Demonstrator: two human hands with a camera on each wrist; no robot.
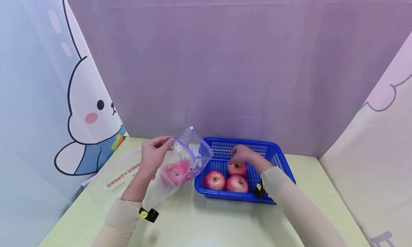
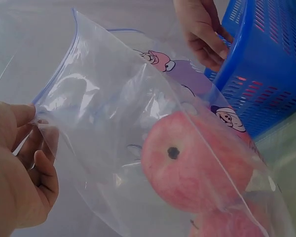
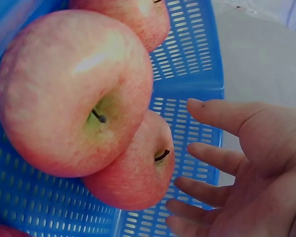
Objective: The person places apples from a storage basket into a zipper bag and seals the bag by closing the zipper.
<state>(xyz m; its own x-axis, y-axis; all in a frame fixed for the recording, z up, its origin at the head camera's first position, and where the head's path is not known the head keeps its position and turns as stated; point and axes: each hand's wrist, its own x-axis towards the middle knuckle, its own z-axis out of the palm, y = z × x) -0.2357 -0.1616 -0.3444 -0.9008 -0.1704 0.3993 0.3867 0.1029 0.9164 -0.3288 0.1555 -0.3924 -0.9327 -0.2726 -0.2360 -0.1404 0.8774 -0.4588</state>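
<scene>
My left hand (image 1: 153,156) pinches the purple zip edge of a clear zip bag (image 2: 103,98) between thumb and fingers, and the bag's mouth gapes toward the right. Inside the bag are apples (image 2: 187,163), two of them showing in the left wrist view. My right hand (image 1: 246,156) is over the blue plastic basket (image 1: 283,161), its fingers spread and relaxed beside an apple (image 3: 138,173). In the right wrist view a gap shows between the fingertips (image 3: 200,148) and that apple. Two more apples, a left one (image 1: 214,180) and a front one (image 1: 237,184), sit near it.
A flat clear bag (image 1: 119,179) with red lettering lies on the pale table (image 1: 206,229) at the left. Another red bit (image 3: 7,231) shows at the basket's corner, mostly cut off. A purple curtain (image 1: 219,68) hangs behind the table.
</scene>
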